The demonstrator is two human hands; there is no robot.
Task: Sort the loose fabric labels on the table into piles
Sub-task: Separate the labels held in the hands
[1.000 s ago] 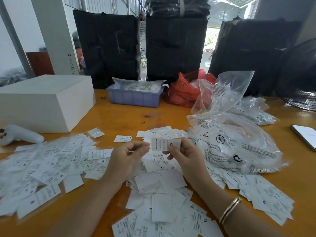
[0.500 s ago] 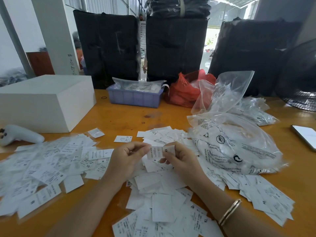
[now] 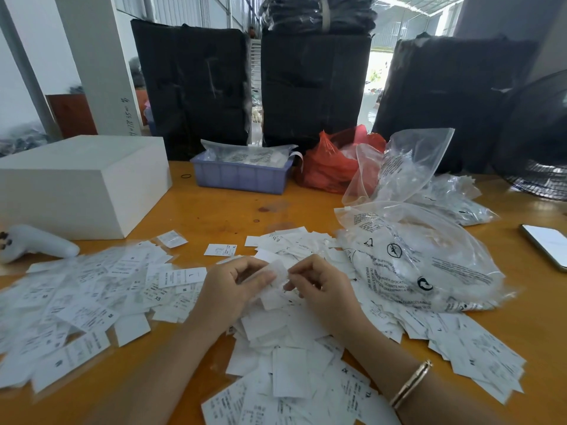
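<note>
Sorting appears to be at an early or middle stage, judged from the lie of the labels. A broad spread of labels (image 3: 82, 302) covers the near left of the table (image 3: 221, 210), a heaped pile (image 3: 294, 348) lies at the near centre under the hands, and a further scatter (image 3: 466, 342) runs off to the near right; none of these forms a tidy stack, and it cannot be told which are sorted and which are not. The left hand (image 3: 233, 289) and the right hand (image 3: 322, 286) are close together above the centre pile, the fingers of both curled and pinching one blurred label (image 3: 277, 271) between them. Legible marks on the labels are size codes only: "L" on a label just left of the left hand, "XS" and "M" nearby; the smaller print is too fine to read. The clear plastic bag (image 3: 423, 259) at right carries a suffocation warning, of which "SUFFOCATION" is partly readable, plus a recycling symbol. A white box (image 3: 82, 182), a blue tray (image 3: 242, 176), a red bag (image 3: 331, 167) and a phone (image 3: 546, 243) stand further off.
</note>
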